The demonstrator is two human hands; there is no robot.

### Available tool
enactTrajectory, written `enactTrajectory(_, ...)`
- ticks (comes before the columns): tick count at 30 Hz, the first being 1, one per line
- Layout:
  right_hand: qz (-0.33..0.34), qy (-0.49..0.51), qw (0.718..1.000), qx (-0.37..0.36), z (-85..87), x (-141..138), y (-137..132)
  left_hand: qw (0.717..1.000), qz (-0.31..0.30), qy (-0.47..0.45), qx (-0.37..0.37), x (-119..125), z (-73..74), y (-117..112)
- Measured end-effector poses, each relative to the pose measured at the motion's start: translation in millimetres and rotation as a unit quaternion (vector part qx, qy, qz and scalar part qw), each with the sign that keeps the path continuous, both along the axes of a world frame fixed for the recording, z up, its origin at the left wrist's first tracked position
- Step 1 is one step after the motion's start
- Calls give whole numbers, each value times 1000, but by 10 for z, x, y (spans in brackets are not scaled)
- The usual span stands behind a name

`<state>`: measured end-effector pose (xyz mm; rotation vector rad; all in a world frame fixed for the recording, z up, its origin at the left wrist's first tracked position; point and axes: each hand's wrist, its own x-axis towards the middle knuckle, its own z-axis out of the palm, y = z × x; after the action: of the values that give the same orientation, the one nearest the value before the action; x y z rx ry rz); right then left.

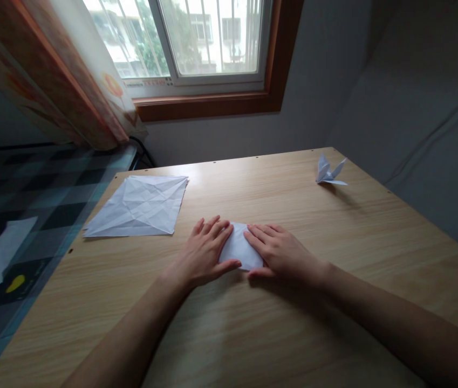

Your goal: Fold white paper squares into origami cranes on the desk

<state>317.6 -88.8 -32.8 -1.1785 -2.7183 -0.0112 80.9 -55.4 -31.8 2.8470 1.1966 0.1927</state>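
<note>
- A small piece of folded white paper [240, 250] lies flat on a pale wood-grain counter [229, 334], framed between a person's two bare hands; its middle shows plainly while its left and right sides run beneath the fingers;
- The left hand [210, 250] rests palm down at the paper's left side, not clamped on anything; its fingers lie extended toward the far left corner, and its thumb stretches over the near edge;
- The right hand [275, 250] mirrors it at the right side, palm down and flat, likewise unclamped; its fingertips touch the paper's far right part, while its thumb reaches below the near right corner; the two hands stand apart, the paper bridging the gap;
- Beyond the left hand, well apart from the folded piece, creased white sheets [143, 205] lie spread near the counter's left edge;
- Toward the far right corner, a folded paper bird [325, 173] stands with points raised, casting a shadow;
- At far left, white paper [14, 237] lies on a dark checked cloth [62, 172]; behind, a floral curtain [91, 81] hangs beside a brown-framed window [216, 37].
</note>
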Motion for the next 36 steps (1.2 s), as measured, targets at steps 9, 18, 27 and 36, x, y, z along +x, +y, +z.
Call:
enactTrajectory(9,4,-2,999,-54,-62,353,315,999,23,32,-21,7,-5,-7)
enactTrajectory(18,-24,14,999,-35,-122,343,335,999,27,25,-4,21,-6,-26)
enactTrajectory(27,34,88,996,1,-151,352,335,990,-122,-61,34,14,28,-27)
enactTrajectory(36,71,172,982,21,-152,286,286,975,-160,-108,109,63,15,-50)
